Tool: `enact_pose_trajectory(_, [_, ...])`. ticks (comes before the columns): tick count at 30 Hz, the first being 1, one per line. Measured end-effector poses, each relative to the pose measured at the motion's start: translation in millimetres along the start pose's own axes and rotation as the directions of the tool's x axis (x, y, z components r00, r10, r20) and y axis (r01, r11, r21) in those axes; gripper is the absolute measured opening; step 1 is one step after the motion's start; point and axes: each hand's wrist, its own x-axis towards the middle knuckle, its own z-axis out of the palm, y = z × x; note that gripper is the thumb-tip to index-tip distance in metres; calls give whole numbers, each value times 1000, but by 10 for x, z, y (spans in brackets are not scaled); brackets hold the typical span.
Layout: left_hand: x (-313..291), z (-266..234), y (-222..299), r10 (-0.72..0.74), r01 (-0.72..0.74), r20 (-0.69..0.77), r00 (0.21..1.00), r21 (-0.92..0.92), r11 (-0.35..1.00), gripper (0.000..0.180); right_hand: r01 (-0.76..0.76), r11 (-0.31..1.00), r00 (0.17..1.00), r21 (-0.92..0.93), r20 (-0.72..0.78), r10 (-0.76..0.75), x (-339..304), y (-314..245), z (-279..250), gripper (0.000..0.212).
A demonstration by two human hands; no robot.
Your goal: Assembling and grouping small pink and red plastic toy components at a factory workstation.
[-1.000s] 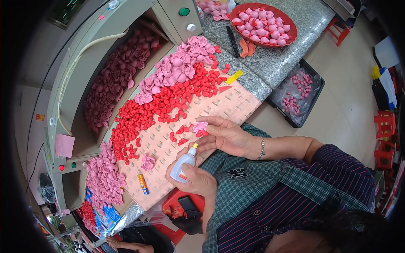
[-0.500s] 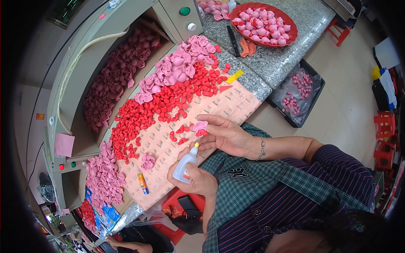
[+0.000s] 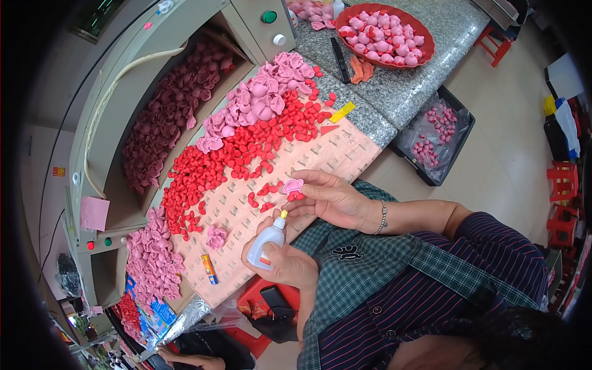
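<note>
My left hand (image 3: 287, 262) is closed around a small translucent squeeze bottle (image 3: 266, 242). Its yellow tip (image 3: 283, 214) points up toward my other hand, a short way below the piece there. My right hand (image 3: 330, 197), with a bracelet at the wrist, pinches a pink cupped piece (image 3: 293, 185) between thumb and fingers. A bit of red shows at that piece's lower edge. Just left of it, a few loose red pieces (image 3: 265, 194) lie on the pale pink mat (image 3: 234, 271). A single pink piece (image 3: 216, 237) rests farther left, near an orange and blue tube (image 3: 209, 269).
A heap of red pieces (image 3: 237, 145) runs along the mat's far side, between pink heaps (image 3: 259, 95) (image 3: 151, 259). Behind stands a grey machine (image 3: 98, 154) with an opening full of pink pieces. A red bowl (image 3: 425, 34) of pink balls sits far right; a black crate (image 3: 465, 132) is below.
The bottle in my left hand has shifted slightly left and its tip has dropped a little away from the pink piece. My right hand has barely moved.
</note>
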Motion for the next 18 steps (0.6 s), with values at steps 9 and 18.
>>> enact_pose_trajectory(9, [58,29,-45,-45,46,37,998,-21,999,42,-22,1000,999,15,29,22,-2,-27,10,42])
enact_pose_trajectory(18, [46,38,-71,-44,44,44,998,15,999,46,-47,999,998,-20,42,48,-1,-57,56,43])
